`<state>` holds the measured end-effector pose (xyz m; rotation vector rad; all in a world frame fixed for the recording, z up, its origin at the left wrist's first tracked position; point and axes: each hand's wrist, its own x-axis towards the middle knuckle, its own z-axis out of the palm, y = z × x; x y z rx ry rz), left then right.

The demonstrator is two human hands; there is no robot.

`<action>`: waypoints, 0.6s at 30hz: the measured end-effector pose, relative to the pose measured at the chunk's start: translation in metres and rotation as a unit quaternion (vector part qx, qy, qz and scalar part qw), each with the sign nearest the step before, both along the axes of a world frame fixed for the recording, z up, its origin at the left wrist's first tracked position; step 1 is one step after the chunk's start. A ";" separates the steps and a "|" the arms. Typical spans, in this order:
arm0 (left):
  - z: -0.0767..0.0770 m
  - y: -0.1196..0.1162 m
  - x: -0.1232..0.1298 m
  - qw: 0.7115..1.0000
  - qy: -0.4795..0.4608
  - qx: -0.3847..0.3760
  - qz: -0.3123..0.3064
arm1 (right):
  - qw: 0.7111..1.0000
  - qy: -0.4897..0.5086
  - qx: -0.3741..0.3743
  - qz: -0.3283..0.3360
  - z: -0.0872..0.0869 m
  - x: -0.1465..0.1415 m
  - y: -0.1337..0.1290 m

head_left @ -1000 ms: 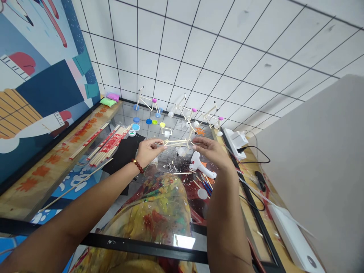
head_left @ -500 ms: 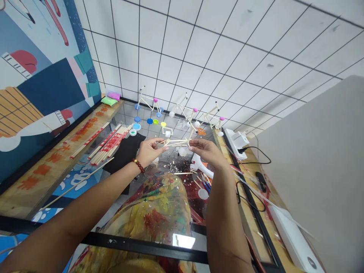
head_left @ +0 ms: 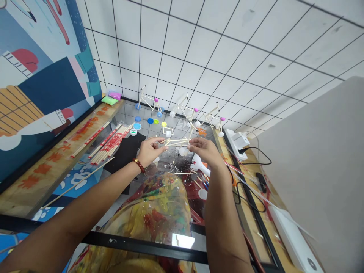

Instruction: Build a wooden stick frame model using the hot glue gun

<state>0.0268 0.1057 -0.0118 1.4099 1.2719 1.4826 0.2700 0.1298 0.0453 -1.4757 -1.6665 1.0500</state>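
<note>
A small frame of pale wooden sticks point(head_left: 178, 141) is held level above the glass table, between both hands. My left hand point(head_left: 150, 151) pinches its left end between thumb and fingers. At its right end my right hand point(head_left: 203, 148) grips it, close to an upright stick with a dark tip. Below the right hand lies a white glue gun point(head_left: 196, 163). Behind the held frame stand several stick models with pink and white or blue round parts, among them a left one point(head_left: 146, 101) and a right one point(head_left: 212, 116).
Bundled sticks in red-printed wrappers point(head_left: 115, 144) lie left on the glass. A black sheet point(head_left: 125, 153) is beside them. Small coloured lids point(head_left: 150, 121) are spread toward the back. A white power strip point(head_left: 236, 141) with a black cable sits on the right ledge. Pale scraps point(head_left: 178, 167) litter the middle.
Both hands keep their hold on the stick frame in almost the same place. The right forearm and hand have shifted very slightly left.
</note>
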 end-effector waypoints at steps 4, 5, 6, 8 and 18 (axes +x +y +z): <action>-0.002 0.001 -0.001 1.000 0.010 0.021 0.002 | 1.000 -0.001 0.002 0.013 0.003 0.002 -0.002; -0.003 0.002 -0.001 1.000 0.012 0.028 0.001 | 1.000 -0.002 0.004 0.017 0.003 0.002 -0.002; -0.004 0.002 -0.001 0.999 0.014 0.035 0.000 | 1.000 -0.004 0.005 0.020 0.002 0.002 -0.002; -0.005 0.002 -0.001 0.999 0.015 0.045 -0.002 | 1.000 -0.004 0.006 0.026 0.001 0.002 -0.001; -0.008 0.005 -0.001 0.999 0.011 0.050 0.001 | 0.999 -0.005 0.017 0.046 -0.008 0.004 0.003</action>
